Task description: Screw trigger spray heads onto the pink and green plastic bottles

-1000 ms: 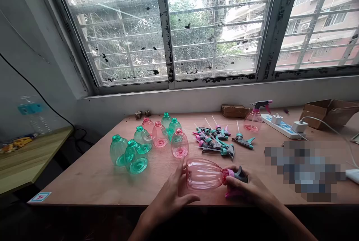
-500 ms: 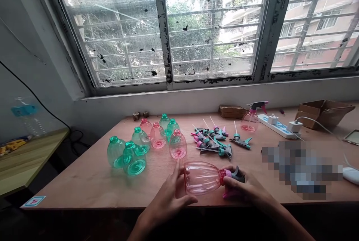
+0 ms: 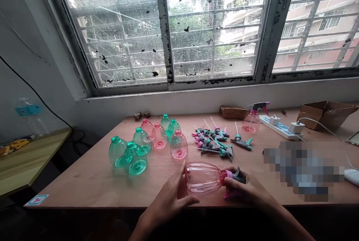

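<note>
A pink spray bottle (image 3: 203,178) lies sideways over the table's front edge, its base to the left and its spray head to the right. My left hand (image 3: 175,192) cups the base, fingers behind and thumb below. At the neck, my right hand (image 3: 248,187) is closed round the pink collar and dark spray head; part of the pink trigger shows beneath. Beyond them stands a pink bottle (image 3: 178,145) without a head. Several loose spray heads (image 3: 214,142) lie in a pile, and a single spray head (image 3: 241,142) lies to its right.
Headless green bottles (image 3: 135,160) and pink bottles (image 3: 159,138) stand left of centre. A complete pink spray bottle (image 3: 251,121) is at the back, near a power strip (image 3: 282,128) and an open cardboard box (image 3: 327,116). A blurred patch (image 3: 304,170) covers something on the right.
Both hands keep their hold on the pink spray bottle, which barely moves. The whole view has shifted very slightly.
</note>
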A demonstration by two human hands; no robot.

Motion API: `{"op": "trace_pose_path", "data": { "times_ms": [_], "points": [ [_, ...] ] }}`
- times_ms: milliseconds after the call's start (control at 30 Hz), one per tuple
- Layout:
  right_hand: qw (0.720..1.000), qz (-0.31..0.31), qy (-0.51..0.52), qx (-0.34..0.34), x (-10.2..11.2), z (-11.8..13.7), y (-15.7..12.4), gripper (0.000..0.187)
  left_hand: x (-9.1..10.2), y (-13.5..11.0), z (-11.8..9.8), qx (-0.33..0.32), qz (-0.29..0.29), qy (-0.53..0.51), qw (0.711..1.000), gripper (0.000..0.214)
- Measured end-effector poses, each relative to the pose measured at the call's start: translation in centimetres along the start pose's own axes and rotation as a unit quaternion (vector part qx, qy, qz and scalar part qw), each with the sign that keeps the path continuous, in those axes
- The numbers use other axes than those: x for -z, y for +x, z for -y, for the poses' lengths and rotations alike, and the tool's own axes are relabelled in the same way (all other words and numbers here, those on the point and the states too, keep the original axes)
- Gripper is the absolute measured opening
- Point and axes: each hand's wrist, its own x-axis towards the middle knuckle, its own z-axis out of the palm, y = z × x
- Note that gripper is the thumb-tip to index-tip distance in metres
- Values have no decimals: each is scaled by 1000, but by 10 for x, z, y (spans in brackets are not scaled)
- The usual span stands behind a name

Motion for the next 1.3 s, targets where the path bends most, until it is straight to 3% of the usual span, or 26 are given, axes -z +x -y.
{"op": "trace_pose_path", "data": {
  "times_ms": [300,500,700,967,1133,1300],
  "points": [
    [999,2,32,-6,-1,1,0,47,-3,0,9,19,19,-22,999,107],
    [999,11,35,5,0,-2,1,46,-4,0,10,5,2,7,1000,96],
    [999,7,37,1,0,-4,1,46,-5,0,13,7,13,5,1000,107],
    [999,4,50,6,0,-1,1,45,-7,1,13,-12,-2,30,999,102],
    [999,2,54,3,-1,1,0,45,-8,1,19,-10,7,41,999,120],
    [999,1,54,-4,0,0,0,47,-6,1,15,-25,-4,75,997,104]
  ]
}}
